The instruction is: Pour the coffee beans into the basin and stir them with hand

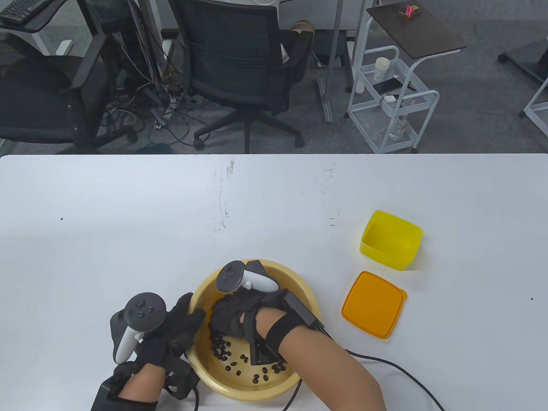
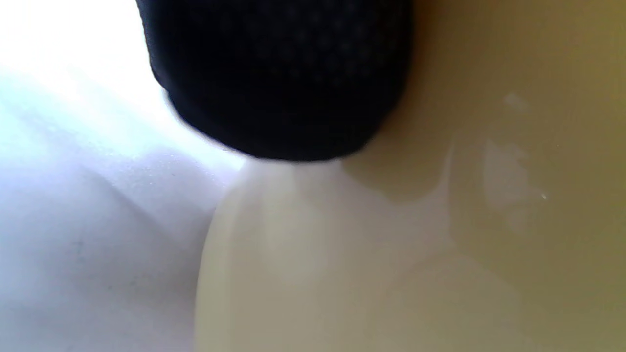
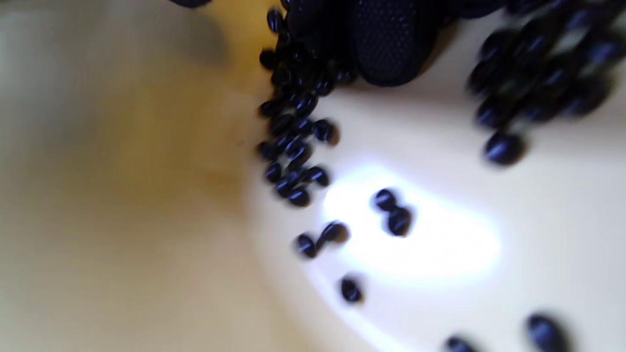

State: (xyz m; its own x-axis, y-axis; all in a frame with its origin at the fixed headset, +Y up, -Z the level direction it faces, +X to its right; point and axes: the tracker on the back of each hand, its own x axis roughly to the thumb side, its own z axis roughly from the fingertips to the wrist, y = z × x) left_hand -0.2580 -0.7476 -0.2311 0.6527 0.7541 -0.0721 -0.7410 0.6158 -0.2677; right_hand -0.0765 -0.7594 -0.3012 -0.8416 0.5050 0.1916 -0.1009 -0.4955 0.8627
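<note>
A tan round basin (image 1: pixel 257 394) stands near the table's front edge, with dark coffee beans (image 1: pixel 222 347) scattered over its floor. My right hand (image 1: pixel 218 325) reaches down into it, its gloved fingers among the beans toward the left wall. The right wrist view shows a fingertip (image 3: pixel 386 44) pushing through blurred beans (image 3: pixel 293 146) on the basin floor (image 3: pixel 122 205). My left hand (image 1: pixel 192 319) grips the basin's left rim. In the left wrist view a gloved finger (image 2: pixel 279 78) lies against the basin's outer wall (image 2: pixel 391 269).
An empty yellow box (image 1: pixel 390 239) stands to the right of the basin, and its orange lid (image 1: pixel 373 305) lies flat in front of it. A black cable (image 1: pixel 385 364) trails from my right wrist across the white table (image 1: pixel 128 239).
</note>
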